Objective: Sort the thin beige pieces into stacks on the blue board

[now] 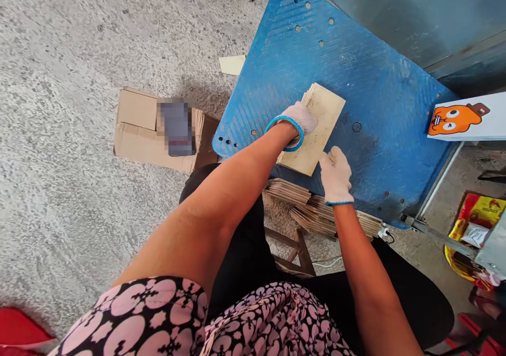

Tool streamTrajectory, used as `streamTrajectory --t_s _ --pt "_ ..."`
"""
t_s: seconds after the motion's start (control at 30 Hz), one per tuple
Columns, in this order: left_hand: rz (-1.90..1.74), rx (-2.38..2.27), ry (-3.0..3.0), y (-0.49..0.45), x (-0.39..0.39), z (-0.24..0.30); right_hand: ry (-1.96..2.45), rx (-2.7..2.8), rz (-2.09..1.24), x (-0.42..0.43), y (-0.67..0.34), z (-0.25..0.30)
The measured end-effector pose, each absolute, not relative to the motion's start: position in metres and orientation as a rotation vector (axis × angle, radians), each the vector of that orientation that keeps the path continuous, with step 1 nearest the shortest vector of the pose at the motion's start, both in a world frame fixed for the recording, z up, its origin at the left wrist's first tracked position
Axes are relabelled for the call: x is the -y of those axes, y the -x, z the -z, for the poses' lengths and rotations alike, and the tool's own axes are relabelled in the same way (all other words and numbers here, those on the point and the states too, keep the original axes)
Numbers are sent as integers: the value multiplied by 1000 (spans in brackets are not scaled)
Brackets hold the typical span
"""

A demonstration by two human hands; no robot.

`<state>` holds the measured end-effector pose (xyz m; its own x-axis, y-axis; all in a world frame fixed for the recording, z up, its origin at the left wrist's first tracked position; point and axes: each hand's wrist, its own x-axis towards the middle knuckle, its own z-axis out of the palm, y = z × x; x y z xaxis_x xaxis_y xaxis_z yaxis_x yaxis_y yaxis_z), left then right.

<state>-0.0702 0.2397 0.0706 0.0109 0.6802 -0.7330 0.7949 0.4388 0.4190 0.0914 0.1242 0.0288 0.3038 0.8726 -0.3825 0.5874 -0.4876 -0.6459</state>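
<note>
A stack of thin, pale wooden boards lies at a slant on a blue plastic board used as a tabletop. My left hand, in a white knit glove with a blue cuff, grips the stack over its left edge. Its fingertips press on the top board, and the thumb is hidden. Close to the stack's lower right corner is my right hand, gloved the same way. Its fingers are curled in, and whatever they may hold does not show. Dark specks dot the top board.
More thin boards are piled below the near table edge, above a wooden stool. A cardboard box carries a blurred dark object. At the right stands a white box with an orange cartoon. Colourful packets lie lower right.
</note>
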Motion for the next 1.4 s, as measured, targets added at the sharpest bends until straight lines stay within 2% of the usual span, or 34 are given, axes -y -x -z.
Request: streamTrajectory --t_s 0.07,0.2,0.3,0.4,0.63,0.83,1.13,1.4 --pt "82 -1724 -1364 71 -238 -73 2127 1358 -950 -96 -101 -41" --pt "-26 -1705 -1441 70 -233 -86 2169 1815 -906 -28 -116 -55" --pt "-68 -1671 -1469 69 -228 -93 2301 2000 -999 12 -118 -47" --pt "-89 -1640 -1486 66 -226 -94 2476 1949 -1051 32 -114 -32" --pt "-119 -1600 -1530 60 -226 -84 2567 1683 -1121 34 -99 -11" --pt "-180 -1576 -1493 66 -225 -100 2479 1657 -1103 47 -97 -7" --pt "-309 -1517 -1529 66 -223 -109 2363 2659 -1074 35 -88 -28" --pt "-263 -1487 -1577 69 -220 -113 2193 2929 -1112 8 -84 -39"
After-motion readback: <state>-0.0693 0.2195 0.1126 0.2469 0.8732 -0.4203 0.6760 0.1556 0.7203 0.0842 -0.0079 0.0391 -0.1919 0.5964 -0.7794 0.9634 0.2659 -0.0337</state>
